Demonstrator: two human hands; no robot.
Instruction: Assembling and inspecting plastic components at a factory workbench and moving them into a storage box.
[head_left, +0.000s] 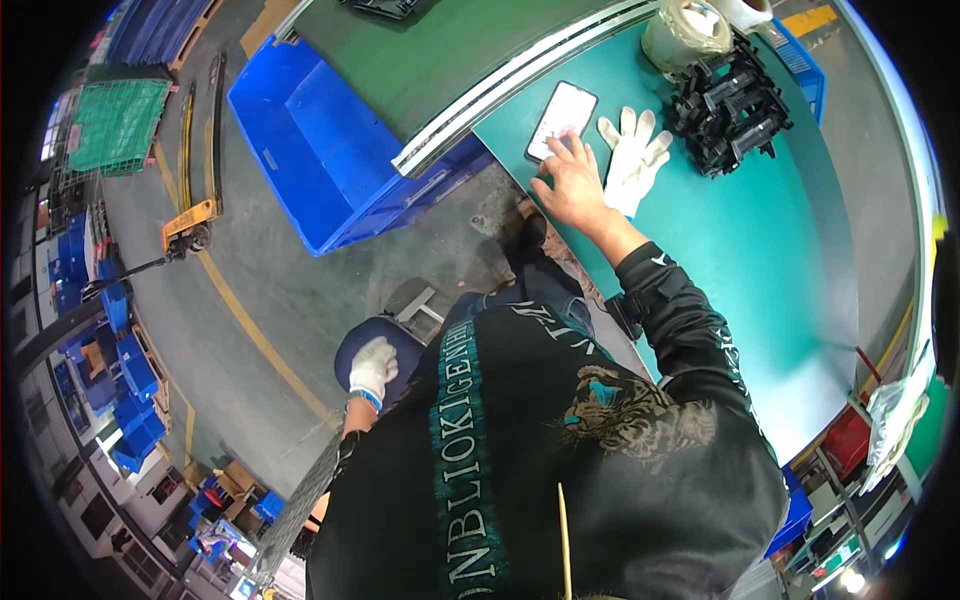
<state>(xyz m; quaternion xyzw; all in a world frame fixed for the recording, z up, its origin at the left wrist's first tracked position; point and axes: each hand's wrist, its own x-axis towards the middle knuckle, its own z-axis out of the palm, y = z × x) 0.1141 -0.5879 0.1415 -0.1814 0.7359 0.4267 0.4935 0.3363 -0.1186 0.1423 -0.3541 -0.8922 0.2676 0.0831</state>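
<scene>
Nearest the camera is the person's black printed top. The left hand (373,366), in a white glove, rests on the blue stool seat (372,345) below it, fingers curled loosely down over the seat edge; it grips nothing else.

Further out, the right hand (573,186) is bare, its black sleeve stretched across the green table (760,250). The fingers are spread and nearly flat, fingertips touching the lower end of the phone (561,121); the hand does not clasp it. The phone lies flat near the table's left edge, screen up and lit, its long axis running from the hand away toward the metal rail (510,85), tilted a little to the right.

Just right of the hand a spare white glove (632,155) lies flat, fingers pointing away. Beyond it sits a heap of black plastic parts (728,105), and behind that a roll of clear tape (685,35).

Left of the table stands a large blue bin (320,150); nothing shows inside it. On the grey concrete floor a yellow line (250,325) runs past it, with a pallet jack (190,225) and a green wire cage (115,125) further off. Stacks of small blue crates (135,395) line the far left.
</scene>
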